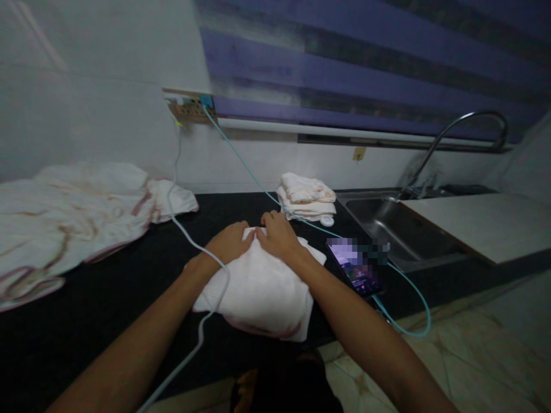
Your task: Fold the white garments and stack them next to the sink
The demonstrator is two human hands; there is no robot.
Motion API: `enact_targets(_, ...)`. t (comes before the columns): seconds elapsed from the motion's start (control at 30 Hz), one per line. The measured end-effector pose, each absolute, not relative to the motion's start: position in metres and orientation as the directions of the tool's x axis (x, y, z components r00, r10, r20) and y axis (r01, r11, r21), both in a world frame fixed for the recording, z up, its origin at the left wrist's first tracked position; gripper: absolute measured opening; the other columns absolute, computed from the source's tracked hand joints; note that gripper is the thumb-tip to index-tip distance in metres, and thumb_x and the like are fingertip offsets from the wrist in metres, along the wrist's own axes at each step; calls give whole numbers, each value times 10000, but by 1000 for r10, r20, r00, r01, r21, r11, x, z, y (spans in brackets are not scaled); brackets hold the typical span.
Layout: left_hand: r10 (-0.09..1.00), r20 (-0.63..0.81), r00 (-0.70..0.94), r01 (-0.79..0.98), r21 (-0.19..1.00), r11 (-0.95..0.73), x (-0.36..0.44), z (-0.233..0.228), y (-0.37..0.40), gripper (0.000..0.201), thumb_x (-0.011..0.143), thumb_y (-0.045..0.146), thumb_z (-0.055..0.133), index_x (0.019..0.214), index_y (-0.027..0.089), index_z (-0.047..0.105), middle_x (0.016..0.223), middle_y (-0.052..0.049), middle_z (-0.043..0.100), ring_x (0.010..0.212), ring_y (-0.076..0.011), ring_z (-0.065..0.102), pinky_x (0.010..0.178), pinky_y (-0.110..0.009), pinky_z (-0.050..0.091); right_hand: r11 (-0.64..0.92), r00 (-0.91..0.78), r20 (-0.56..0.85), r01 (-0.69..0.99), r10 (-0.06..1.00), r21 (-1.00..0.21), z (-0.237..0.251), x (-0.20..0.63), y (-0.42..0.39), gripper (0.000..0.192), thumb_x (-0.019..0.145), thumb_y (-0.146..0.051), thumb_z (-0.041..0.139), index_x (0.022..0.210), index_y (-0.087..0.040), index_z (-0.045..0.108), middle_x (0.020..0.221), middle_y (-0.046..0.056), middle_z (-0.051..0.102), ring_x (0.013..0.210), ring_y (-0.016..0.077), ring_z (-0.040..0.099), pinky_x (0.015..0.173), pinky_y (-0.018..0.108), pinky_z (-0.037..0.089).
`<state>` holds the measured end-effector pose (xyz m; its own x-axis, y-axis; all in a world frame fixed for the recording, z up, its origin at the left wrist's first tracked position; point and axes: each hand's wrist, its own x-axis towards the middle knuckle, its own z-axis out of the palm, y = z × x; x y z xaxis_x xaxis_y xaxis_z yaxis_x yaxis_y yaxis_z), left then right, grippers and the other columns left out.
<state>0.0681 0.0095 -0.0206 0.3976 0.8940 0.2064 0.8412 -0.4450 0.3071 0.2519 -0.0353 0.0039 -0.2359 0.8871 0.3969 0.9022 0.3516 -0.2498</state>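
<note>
On the black counter (107, 298), both hands (230, 241) (278, 232) pinch a folded towel (258, 289), white cable (189, 241) crossing, phone (355, 267) beside.

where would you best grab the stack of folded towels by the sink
Probably grip the stack of folded towels by its two short ends, coming from above with a hand at each side. It lies flat and soft in layers, and the teal cable runs along its front edge.
</note>
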Motion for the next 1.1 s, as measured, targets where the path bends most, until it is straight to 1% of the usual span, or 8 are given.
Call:
enact_targets(0.17,961,242,135,964,193,-184,50,-15,9,402,977,418,384,1090,109,615,1120,-233,659,1105,-371,642,938,-476,514,626,-514,399,746,759,-229,10,246,-46,227,1050,-338,546,997,-171,691,1052,92,707,1023,226,615,923,332,453)
enact_targets(0.3,882,472,-2,986,146,-76,41,-5,1,590,930,513,521,1341,91,499,1353,-276,530,1288,-459,501,966,-557,483,786,-721,312,563,618,-255,15,235,-59,361,1013,-535,610,953,-189,695,1021,64,727,964,215,634,849,319,453)
enact_targets(0.4,816,571,87,933,241,-268,47,4,-4,500,924,558,563,1193,136,549,1184,-183,613,1132,-348,566,916,-450,462,834,-802,243,495,546,-242,14,228,-69,542,882,-707,693,1051,-193,681,1116,88,730,979,253,646,820,352,483)
enact_targets(0.53,846,424,323,736,450,-506,58,9,-5,416,968,555,486,754,202,531,772,-44,591,749,-196,525,724,-340,370,861,-839,197,486,507,-147,11,224,-72,588,812,-677,765,1124,-190,661,1244,133,696,1082,306,643,821,385,517)
enact_targets(0.8,849,324,417,619,583,-526,54,9,-8,510,977,661,452,791,201,570,712,0,563,683,-166,512,667,-312,349,717,-690,210,690,692,-97,24,248,-60,309,939,-416,679,1115,-166,727,1183,150,751,1032,291,696,793,358,505)
enact_targets(0.93,770,102,629,528,672,-520,53,9,-12,535,899,673,599,1170,213,620,1096,-71,714,1001,-224,663,886,-338,503,580,-549,220,806,807,-119,30,262,-53,346,980,-440,614,1161,-179,751,1142,144,768,1001,285,703,787,347,478)
enact_targets(1.03,691,108,714,536,551,-640,51,8,-10,743,762,623,777,1347,214,573,1406,-122,625,1303,-285,579,1168,-421,408,512,-481,202,847,853,-147,31,267,-49,350,998,-448,569,1126,-188,767,1141,129,770,996,266,694,797,337,462)
enact_targets(1.1,677,103,729,569,460,-682,46,9,-5,712,761,593,770,1331,201,603,1391,-135,634,1287,-297,583,1178,-453,401,490,-457,207,858,865,-151,31,268,-47,355,1007,-451,551,1080,-179,768,1141,127,768,1008,256,681,810,330,457)
